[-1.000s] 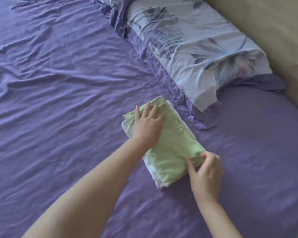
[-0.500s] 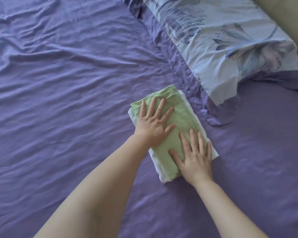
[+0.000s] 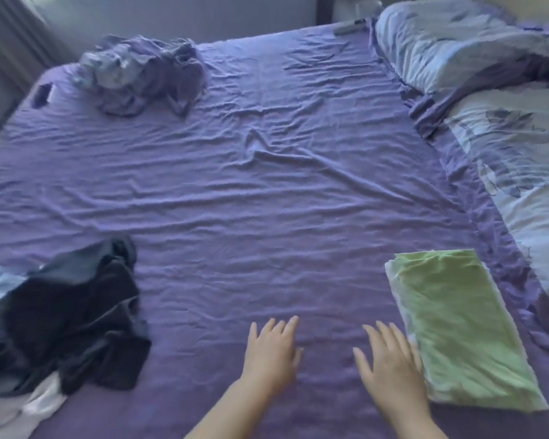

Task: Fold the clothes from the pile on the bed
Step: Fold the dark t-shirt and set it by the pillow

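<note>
While both my hands hover, left hand (image 3: 271,353) and right hand (image 3: 389,362) fingers straight, spread, gripping nothing, folded green garment (image 3: 457,327) lies beside the right.

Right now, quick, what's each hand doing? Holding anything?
Left hand: open, fingers spread, holding nothing.
Right hand: open, fingers spread, holding nothing, right beside the folded green cloth.
</note>
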The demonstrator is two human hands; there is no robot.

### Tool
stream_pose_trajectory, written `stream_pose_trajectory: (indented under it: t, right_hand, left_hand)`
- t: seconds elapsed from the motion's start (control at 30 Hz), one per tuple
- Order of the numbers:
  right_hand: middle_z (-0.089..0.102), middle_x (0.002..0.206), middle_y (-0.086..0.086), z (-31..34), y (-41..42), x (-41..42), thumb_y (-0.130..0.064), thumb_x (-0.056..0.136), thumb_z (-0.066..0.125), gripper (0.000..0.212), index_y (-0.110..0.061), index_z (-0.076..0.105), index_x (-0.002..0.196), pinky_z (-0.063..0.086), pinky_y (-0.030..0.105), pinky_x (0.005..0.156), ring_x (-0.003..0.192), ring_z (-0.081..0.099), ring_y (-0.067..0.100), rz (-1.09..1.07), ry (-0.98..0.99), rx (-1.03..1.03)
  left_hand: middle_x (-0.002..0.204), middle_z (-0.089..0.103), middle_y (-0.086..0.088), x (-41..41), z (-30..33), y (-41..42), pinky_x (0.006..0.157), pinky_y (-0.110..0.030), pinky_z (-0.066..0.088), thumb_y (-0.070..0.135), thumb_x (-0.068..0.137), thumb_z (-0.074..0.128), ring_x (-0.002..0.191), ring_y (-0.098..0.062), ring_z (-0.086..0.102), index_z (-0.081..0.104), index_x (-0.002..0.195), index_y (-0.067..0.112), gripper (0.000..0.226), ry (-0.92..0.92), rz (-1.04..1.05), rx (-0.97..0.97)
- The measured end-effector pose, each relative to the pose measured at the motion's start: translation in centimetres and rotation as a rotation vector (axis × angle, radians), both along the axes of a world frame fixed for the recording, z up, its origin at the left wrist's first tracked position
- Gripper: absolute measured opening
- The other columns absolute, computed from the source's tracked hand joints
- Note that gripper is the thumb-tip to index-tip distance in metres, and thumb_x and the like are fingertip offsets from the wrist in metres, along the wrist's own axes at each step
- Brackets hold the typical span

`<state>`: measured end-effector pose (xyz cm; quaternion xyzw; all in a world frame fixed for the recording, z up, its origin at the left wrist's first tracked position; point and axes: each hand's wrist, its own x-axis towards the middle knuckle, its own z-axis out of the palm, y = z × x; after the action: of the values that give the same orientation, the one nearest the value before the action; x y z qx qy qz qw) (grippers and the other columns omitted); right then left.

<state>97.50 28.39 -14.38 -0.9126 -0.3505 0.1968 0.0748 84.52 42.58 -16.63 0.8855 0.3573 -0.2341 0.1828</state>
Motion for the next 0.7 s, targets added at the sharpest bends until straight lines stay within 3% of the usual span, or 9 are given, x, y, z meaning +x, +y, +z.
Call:
stream_pose_trajectory:
  t: [0.07,0.17,0.3,0.37,0.47,0.7]
  right_hand:
    - [0.040,0.146,-0.001,1.0,3.5,-3.9,-0.044,0.092,0.044,0.050,-0.024,0.044,0.138,0.022,0.044,0.112,0.139,0.031,0.018,0.133,0.025,-0.044]
    - [0.059,0.128,0.011,1.2,8.0,-9.4,-0.051,0.077,0.030,0.068,-0.012,0.062,0.122,0.037,0.053,0.101,0.124,0.052,0.028,0.239,0.043,0.102]
    - [0.035,0.149,0.003,0.6,12.9,-16.9,-0.055,0.088,0.027,0.066,-0.019,0.036,0.142,0.027,0.038,0.112,0.139,0.031,0.018,0.476,0.086,-0.038]
    - [0.027,0.152,-0.003,0.2,15.2,-20.1,-0.061,0.088,0.023,0.069,-0.023,0.027,0.145,0.022,0.030,0.113,0.142,0.022,0.012,0.521,0.148,-0.037]
    - [0.022,0.152,-0.010,-0.7,19.0,-24.6,-0.055,0.094,0.031,0.057,-0.031,0.022,0.145,0.021,0.021,0.110,0.141,0.017,0.005,0.616,0.140,-0.024]
    - [0.023,0.153,0.002,-4.0,28.7,-31.3,-0.042,0.094,0.048,0.061,-0.023,0.024,0.147,0.028,0.035,0.111,0.140,0.023,0.018,0.459,0.286,0.109]
  left_hand:
    - [0.151,0.032,0.006,-5.4,1.1,2.5,0.117,-0.046,0.008,0.042,0.096,0.036,0.143,-0.016,0.019,0.012,0.151,0.025,0.062,0.027,0.096,0.019]
    - [0.150,0.033,0.004,-13.8,2.4,5.9,0.116,-0.045,0.009,0.041,0.097,0.036,0.142,-0.017,0.020,0.011,0.151,0.024,0.061,0.061,0.209,0.068]
    - [0.150,0.032,0.004,-23.8,3.3,9.6,0.117,-0.045,0.010,0.039,0.097,0.036,0.143,-0.018,0.019,0.012,0.150,0.024,0.061,0.099,0.347,0.125]
    - [0.151,0.030,0.003,-27.8,3.4,11.3,0.117,-0.046,0.009,0.040,0.097,0.036,0.144,-0.019,0.016,0.012,0.150,0.024,0.060,0.105,0.384,0.153]
    - [0.155,0.022,0.001,-32.3,3.5,15.0,0.116,-0.049,0.008,0.041,0.097,0.039,0.145,-0.020,0.009,0.016,0.149,0.026,0.059,0.106,0.401,0.243]
    - [0.154,0.020,-0.002,-38.2,4.7,26.2,0.117,-0.046,0.011,0.037,0.094,0.049,0.145,-0.025,0.008,0.026,0.145,0.028,0.056,0.096,0.383,0.373]
